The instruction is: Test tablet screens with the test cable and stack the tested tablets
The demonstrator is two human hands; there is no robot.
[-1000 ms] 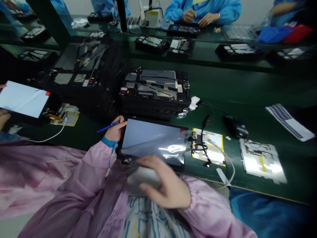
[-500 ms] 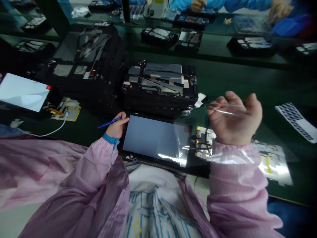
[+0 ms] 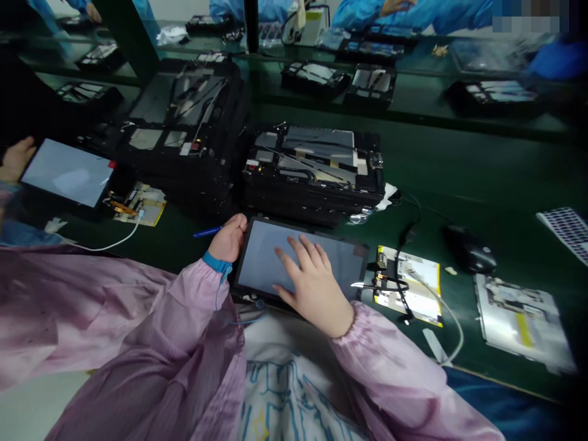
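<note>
A flat tablet screen (image 3: 257, 257) with a grey lit panel and black border lies tilted in front of me. My left hand (image 3: 228, 240) is closed at its left edge, with a blue pen (image 3: 206, 232) sticking out to the left. My right hand (image 3: 310, 275) lies palm down over the middle of the panel, its fingers spread. Black leads run from the screen's right side to a circuit board with a battery (image 3: 429, 274). A blue band (image 3: 217, 263) circles my left wrist.
Stacks of black tablet housings (image 3: 312, 177) stand behind the screen. To the right lie a black mouse (image 3: 471, 250), a silver board (image 3: 523, 321) and a label sheet (image 3: 567, 229). At left, a co-worker's hand (image 3: 18, 158) touches another lit screen (image 3: 68, 173). People in blue sleeves sit opposite.
My right hand has come down from the right, where it was raised with clear film, onto the screen. The film is no longer visible. My left hand stays at the screen's left edge.
</note>
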